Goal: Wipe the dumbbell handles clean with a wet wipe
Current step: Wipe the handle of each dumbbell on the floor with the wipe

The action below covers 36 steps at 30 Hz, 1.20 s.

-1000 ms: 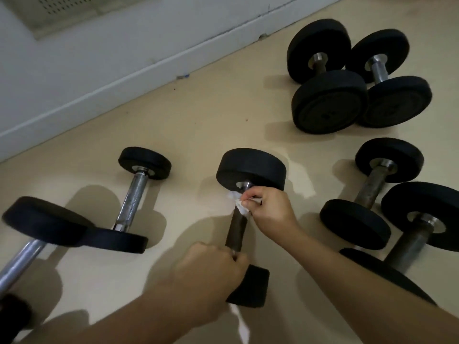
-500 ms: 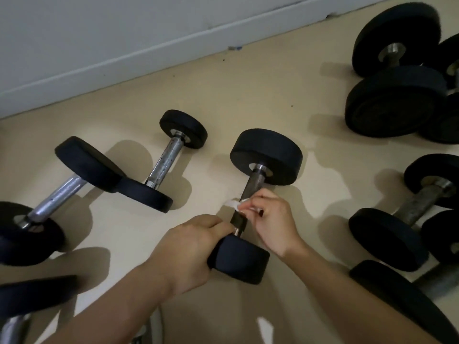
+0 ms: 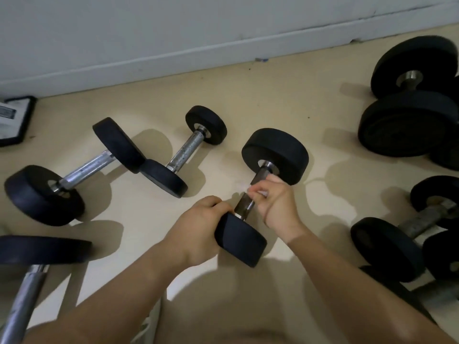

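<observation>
Dumbbell (image 3: 275, 152), one, left hand (image 3: 198, 234) gripping its near end, right hand (image 3: 275, 204) pinching one wipe (image 3: 262, 193) against handle (image 3: 246, 206)

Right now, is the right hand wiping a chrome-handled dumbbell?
No, the right hand holds the wet wipe against the dark-handled dumbbell.

Plain pale grey wall (image 3: 173, 21) above a lighter baseboard (image 3: 173, 64); slants upward to the right. Below the baseboard, smooth beige floor (image 3: 285, 100), dimly lit, with soft shadows and a few brighter patches. At the baseboard's foot, toward its right, a small blue scrap (image 3: 261, 60). Just below the baseboard's left end, a flat black-framed panel (image 3: 23, 120), cut by the edge.
</observation>
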Motion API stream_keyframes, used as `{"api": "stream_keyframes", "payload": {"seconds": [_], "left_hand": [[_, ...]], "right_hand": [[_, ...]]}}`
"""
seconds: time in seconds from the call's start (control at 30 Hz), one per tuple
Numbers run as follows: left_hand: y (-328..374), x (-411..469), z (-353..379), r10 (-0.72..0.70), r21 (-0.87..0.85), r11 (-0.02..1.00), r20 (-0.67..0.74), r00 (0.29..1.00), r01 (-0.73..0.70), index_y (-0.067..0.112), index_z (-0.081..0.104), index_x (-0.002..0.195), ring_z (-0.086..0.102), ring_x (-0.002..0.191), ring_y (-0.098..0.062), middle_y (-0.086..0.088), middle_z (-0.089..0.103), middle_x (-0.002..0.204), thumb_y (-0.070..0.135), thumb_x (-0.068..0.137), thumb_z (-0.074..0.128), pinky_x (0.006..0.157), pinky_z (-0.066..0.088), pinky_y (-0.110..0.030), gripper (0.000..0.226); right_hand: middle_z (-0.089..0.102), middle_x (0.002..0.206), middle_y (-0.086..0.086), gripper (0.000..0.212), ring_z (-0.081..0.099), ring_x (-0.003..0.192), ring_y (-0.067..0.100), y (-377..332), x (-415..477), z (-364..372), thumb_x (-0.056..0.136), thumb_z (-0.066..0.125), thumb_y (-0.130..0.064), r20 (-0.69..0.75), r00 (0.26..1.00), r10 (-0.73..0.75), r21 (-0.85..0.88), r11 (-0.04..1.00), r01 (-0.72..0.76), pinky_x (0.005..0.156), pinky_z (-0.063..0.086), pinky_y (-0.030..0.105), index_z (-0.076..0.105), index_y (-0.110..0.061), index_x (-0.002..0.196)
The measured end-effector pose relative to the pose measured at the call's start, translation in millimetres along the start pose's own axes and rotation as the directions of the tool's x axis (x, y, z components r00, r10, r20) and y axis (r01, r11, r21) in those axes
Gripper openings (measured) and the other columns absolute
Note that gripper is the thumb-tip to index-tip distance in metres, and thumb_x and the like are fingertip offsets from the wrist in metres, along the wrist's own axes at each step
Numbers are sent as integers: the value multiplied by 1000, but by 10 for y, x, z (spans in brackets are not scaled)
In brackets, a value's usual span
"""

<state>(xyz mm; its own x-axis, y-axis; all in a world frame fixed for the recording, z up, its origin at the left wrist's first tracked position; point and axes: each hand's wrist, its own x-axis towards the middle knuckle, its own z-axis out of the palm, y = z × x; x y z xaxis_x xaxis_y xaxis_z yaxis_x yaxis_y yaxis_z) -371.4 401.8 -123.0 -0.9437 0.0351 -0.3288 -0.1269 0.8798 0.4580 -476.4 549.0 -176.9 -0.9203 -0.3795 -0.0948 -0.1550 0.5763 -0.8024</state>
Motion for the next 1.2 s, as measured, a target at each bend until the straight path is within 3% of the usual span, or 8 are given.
{"api": "stream_keyframes", "payload": {"seconds": [0.07,0.4,0.47,0.6,0.8,0.93,1.1,1.2], "left_hand": [[32,16,-28,-4,39,999,38,999,2,28,51,120,49,104,-18,3,50,115,10,61,55,84,47,-32,62],[-28,48,28,62,59,996,73,995,-66,39,50,114,47,103,-12,13,49,109,20,54,57,83,48,-31,64],[-49,56,9,70,-49,997,133,989,-64,43,48,116,40,111,-10,16,44,116,21,53,57,93,42,-28,67],[-55,87,-143,60,-332,941,341,938,60,48,45,126,12,128,1,22,23,137,54,61,60,105,16,-21,67],[-30,63,143,-69,-289,953,93,993,94,41,32,138,5,142,-13,7,13,154,59,73,67,110,14,-25,76],[32,14,181,-260,-371,888,80,962,271,32,17,145,28,135,-19,5,26,144,64,60,73,104,34,-30,107],[196,-49,310,-254,-208,945,24,967,254,34,15,143,26,135,-23,0,22,148,80,53,58,109,31,-35,110],[344,-107,341,-232,-73,970,-23,972,230,32,10,145,16,139,-26,-7,11,152,75,63,59,111,20,-32,104]], "right_hand": [[50,89,-3,8,58,88,17,-11,-38,-27,84,64,-1,189,982,-25,-35,999,32,91,46,25,71,-2,80],[64,92,10,12,61,84,22,121,30,-143,83,62,-2,143,971,-191,-127,970,209,79,52,35,73,-7,82],[60,98,3,11,61,87,16,97,146,-145,85,63,-5,-46,999,-23,-49,999,21,87,51,29,72,-9,82],[51,92,-10,11,55,86,6,-104,-246,-48,86,64,-6,181,972,-147,-126,977,171,91,48,23,73,-9,92],[61,97,1,10,60,85,13,-9,122,-174,85,64,-4,-89,996,0,-166,986,-15,89,51,31,74,-7,84],[61,91,3,9,62,83,19,-78,-219,-88,83,67,-6,166,978,-129,-199,967,162,82,53,36,75,-10,86],[55,85,-4,9,59,79,13,47,64,-209,84,66,-5,-157,985,67,-144,986,-90,75,42,15,74,-7,80],[53,80,-9,7,58,76,-5,-2,-238,-175,82,68,-2,36,999,7,-123,992,-3,74,40,4,75,-5,80]]}}
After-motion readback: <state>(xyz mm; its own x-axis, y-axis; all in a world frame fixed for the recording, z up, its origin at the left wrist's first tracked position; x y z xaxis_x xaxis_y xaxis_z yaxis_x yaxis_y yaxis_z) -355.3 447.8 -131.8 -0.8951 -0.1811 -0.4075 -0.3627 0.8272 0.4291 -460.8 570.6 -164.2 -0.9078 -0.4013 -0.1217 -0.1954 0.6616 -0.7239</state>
